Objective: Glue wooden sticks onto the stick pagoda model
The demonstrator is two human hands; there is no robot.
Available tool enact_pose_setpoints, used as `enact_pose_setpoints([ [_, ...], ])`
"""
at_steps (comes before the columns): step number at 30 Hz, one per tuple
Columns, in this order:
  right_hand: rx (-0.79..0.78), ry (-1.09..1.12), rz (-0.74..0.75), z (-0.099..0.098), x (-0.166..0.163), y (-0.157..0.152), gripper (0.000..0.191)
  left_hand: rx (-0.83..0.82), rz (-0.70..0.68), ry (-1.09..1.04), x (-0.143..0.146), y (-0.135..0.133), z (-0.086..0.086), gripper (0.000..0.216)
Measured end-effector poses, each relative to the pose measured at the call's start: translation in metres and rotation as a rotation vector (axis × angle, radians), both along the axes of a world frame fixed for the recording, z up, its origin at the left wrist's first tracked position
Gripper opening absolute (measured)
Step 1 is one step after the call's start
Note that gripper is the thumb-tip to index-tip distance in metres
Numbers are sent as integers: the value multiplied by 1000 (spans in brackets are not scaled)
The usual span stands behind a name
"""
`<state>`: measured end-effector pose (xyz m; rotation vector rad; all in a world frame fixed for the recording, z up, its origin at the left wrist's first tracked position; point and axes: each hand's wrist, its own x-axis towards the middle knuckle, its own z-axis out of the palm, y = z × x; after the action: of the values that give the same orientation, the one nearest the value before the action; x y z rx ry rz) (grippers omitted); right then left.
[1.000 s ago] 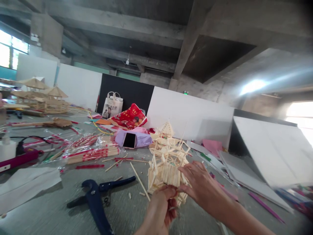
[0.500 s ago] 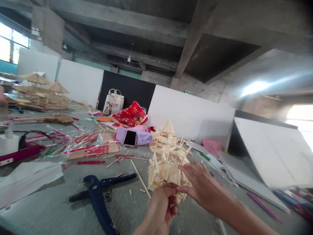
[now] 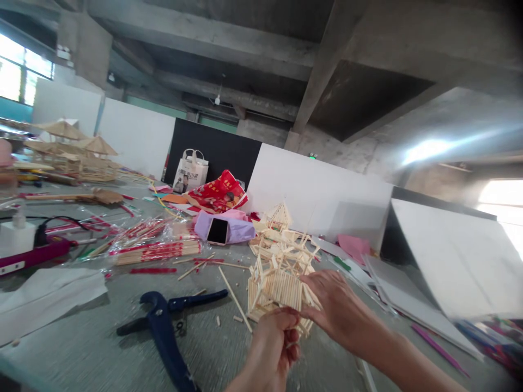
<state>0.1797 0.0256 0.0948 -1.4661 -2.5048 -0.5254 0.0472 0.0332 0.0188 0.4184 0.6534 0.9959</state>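
Hardly anything has moved since the earlier frame; your left hand stays at the near edge of the stick model on the table, fingertips pinched together, on what I cannot tell; a blue cutter lies left of the model; your right hand, thumb and fingers apart, is at its right side; a phone sits farther back, left of it.

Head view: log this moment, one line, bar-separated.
left hand: fingers curled at near edge of stick model | right hand: thumb and fingers apart at its right side | blue cutter: on table, left of hands
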Motion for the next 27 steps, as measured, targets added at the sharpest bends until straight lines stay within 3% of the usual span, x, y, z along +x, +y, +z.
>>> enact_pose_setpoints([
  [16,37,-73,0,-4,0,-3,31,29,8,-5,2,1,-2,6],
  [22,46,-86,33,1,4,-5,46,48,12,-13,1,-2,-3,8],
  [27,33,-57,86,4,7,-5,40,76,5,-35,-1,-4,-2,13],
])
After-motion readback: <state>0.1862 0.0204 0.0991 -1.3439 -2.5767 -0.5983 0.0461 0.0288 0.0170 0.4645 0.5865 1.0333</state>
